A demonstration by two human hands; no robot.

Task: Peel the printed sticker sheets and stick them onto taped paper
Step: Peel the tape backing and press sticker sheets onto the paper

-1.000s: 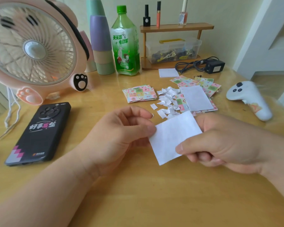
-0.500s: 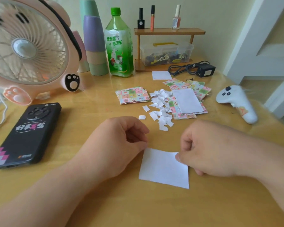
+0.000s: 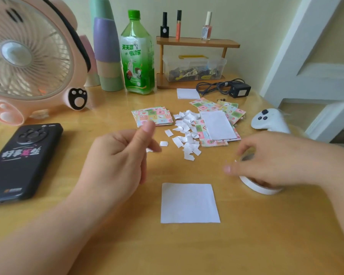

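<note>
While the white paper square point(image 3: 190, 203) lay flat on the worktop point(image 3: 266, 245) just in front of us, our right hand point(image 3: 276, 163) was over the roll of tape point(image 3: 260, 188) off to the paper's right. Its fingers point(image 3: 246, 153) were curled down toward the roll, but blur kept us from telling whether they gripped it. Our left hand point(image 3: 117, 161) hovered above the worktop, left of and beyond the paper, thumb raised and fingers loosely curled on nothing we could make out.

We judged the step to be fetching tape for the paper. To do it well, we would have settled the left hand's fingers on the sheet so it could not slide. We would have drawn a short strip and laid it along one edge from one end to the other, so no wrinkle was trapped.

The paper was close to square, so it had no marked long axis. Its near and far edges ran across our view, with barely any turn. The roll lay on its side with its hole facing up. The printed sticker sheets point(image 3: 153, 117) sat well beyond, a second pile point(image 3: 231, 112) to their right, with white scraps point(image 3: 187, 133) between.
</note>
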